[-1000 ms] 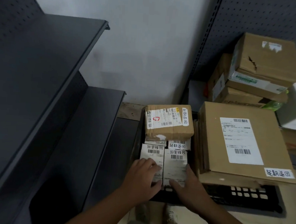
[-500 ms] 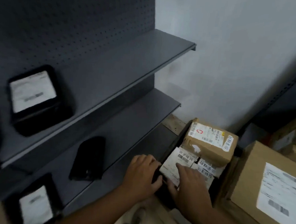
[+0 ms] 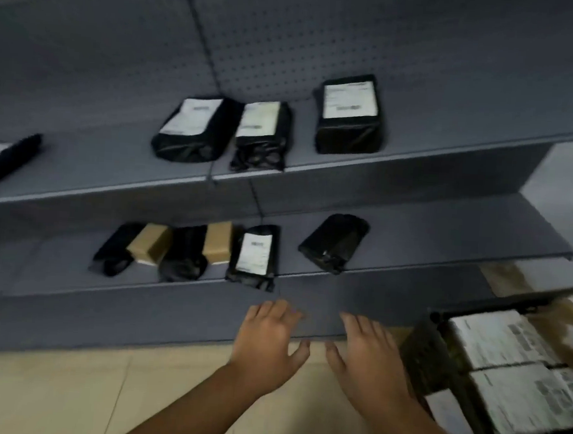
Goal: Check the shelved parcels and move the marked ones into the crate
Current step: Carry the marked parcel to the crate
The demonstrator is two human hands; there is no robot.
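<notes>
The shelved parcels lie on two grey shelves. On the upper shelf (image 3: pixel 451 133) three black bags carry white labels. The left bag (image 3: pixel 191 129) and the middle bag (image 3: pixel 261 134) lie just beside each other, and the right bag (image 3: pixel 350 115) sits apart, farther back. Far left on that shelf lies a blurred black parcel (image 3: pixel 7 157).

On the lower shelf (image 3: pixel 445 226) a labelled black parcel (image 3: pixel 254 256) sits at the near edge, with an unlabelled black pouch (image 3: pixel 334 241) to its right. To its left are a brown box (image 3: pixel 149 243), a second brown box (image 3: pixel 217 242) and dark bags (image 3: pixel 185 254), huddled together. The labels are too blurred to read.

The crate (image 3: pixel 421 356) stands on the floor at near right, with white-labelled parcels (image 3: pixel 499 340) packed side by side in it.

The left hand (image 3: pixel 267 343) and the right hand (image 3: pixel 367 356) are empty, palms down with fingers spread wide. They hover side by side before the lower shelf's edge, left of the crate.

Beige floor tiles (image 3: pixel 50 387) lie beneath, and a perforated back panel (image 3: pixel 289 32) rises behind the shelves.
</notes>
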